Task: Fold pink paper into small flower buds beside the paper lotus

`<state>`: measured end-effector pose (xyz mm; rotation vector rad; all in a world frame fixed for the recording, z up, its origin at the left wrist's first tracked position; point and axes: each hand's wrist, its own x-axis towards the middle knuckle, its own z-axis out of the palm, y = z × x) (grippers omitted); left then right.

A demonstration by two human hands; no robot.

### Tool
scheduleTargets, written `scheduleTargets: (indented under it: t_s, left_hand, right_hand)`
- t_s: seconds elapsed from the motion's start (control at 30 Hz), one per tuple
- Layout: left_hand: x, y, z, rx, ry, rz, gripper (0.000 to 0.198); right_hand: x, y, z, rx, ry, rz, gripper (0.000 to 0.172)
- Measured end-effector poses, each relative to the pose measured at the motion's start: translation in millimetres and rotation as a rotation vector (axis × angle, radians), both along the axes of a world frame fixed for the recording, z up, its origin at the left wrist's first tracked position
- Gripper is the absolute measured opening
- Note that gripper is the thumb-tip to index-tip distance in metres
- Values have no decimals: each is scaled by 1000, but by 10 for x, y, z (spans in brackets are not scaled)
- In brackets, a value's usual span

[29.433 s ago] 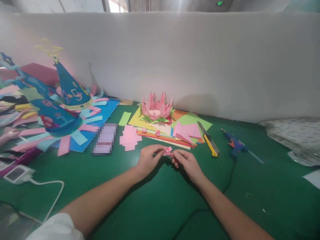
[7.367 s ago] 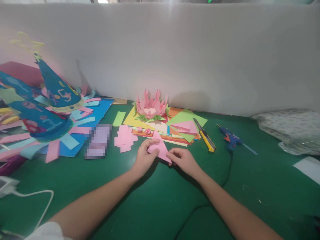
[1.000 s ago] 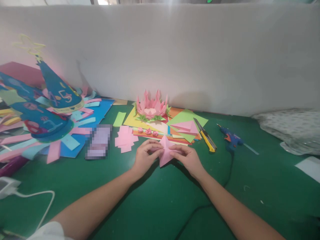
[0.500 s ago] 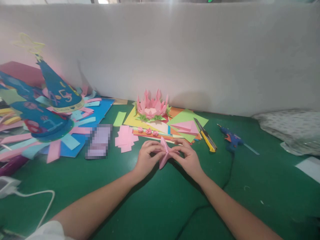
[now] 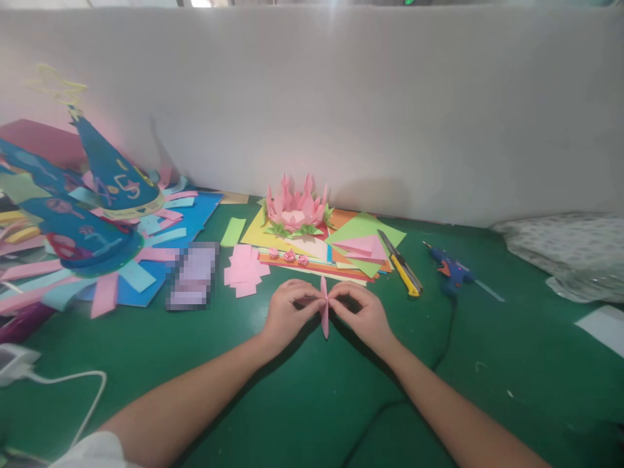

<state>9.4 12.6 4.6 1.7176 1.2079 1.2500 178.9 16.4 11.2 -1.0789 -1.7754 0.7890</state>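
Note:
Between both hands, above the green table, is a folded pink paper, seen nearly edge-on as a narrow upright shape. My left hand pinches it from the left with thumb and fingers. From the right, my right hand pinches it near the middle. The fingertips of the two hands almost meet there. Just beyond the hands lie small pink paper roses on stacked coloured paper. Behind them stands a pink paper lotus with green leaves. Pink paper pieces lie left of the hands.
Blue decorated cones with paper strips stand at the left, near a blurred phone and a white cable. Toward the right are a yellow cutter, a blue glue gun with its dark cord, and a plastic-wrapped bundle.
The pink paper has turned from a spread, star-like shape to a narrower one. Both hands have shifted slightly toward me, and the right fingers have curled in closer.

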Motion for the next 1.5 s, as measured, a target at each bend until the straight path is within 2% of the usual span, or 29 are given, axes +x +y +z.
scheduleTargets:
  t_s: [0.23,0.67,0.87,1.07,1.5]
  left_hand:
    - [13,-20,23,65,58,-40,7]
    - [4,-17,27,108,173,-124,8]
    - [36,-51,25,55,128,-132,7]
    - [41,-74,22,75,134,-123,5]
    - [2,-22,1,112,90,-189,9]
  right_hand:
    - [-9,-32,-35,-38,-16,13,6]
    - [-11,-22,-21,76,-58,64,7]
    - [-15,-37,-40,115,-97,46,9]
    - [-15,-61,-26,118,-132,-6,5]
    - [1,-22,-49,66,-49,101,8]
